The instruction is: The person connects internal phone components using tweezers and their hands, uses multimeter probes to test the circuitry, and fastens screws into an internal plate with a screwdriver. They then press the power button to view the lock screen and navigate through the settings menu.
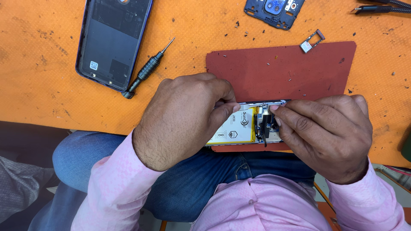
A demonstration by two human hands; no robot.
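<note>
- The opened phone (pixel 252 124) lies at the near edge of the red mat (pixel 299 70), centre of the frame, mostly covered by both hands.
- Left hand (pixel 184 117), centre-left, is curled over the phone's left part, its thumb and forefinger pinched together at the top edge; whether they grip a small tool or part cannot be told.
- Right hand (pixel 327 134), centre-right, is closed over the phone's right part, fingertips meeting the left hand's near the black cable (pixel 265 124) that stands up from the board.
- Battery (pixel 233 128), white and yellow, shows between the hands and sits in the body.
- Done, judging by how things lie: the back cover (pixel 112 40) is off and lies inside-up at upper left; a blue inner frame (pixel 274 12) rests at top centre; the card tray (pixel 311 41) is out, just above the mat's upper edge.
- The screwdriver (pixel 147 69) lies unused right of the cover; tiny screws dot the mat.
- Left, it seems: the battery and board are in place, so the inner work looks midway.
- Tweezers (pixel 381 6) at upper right lie untouched on the orange table (pixel 38 81).
</note>
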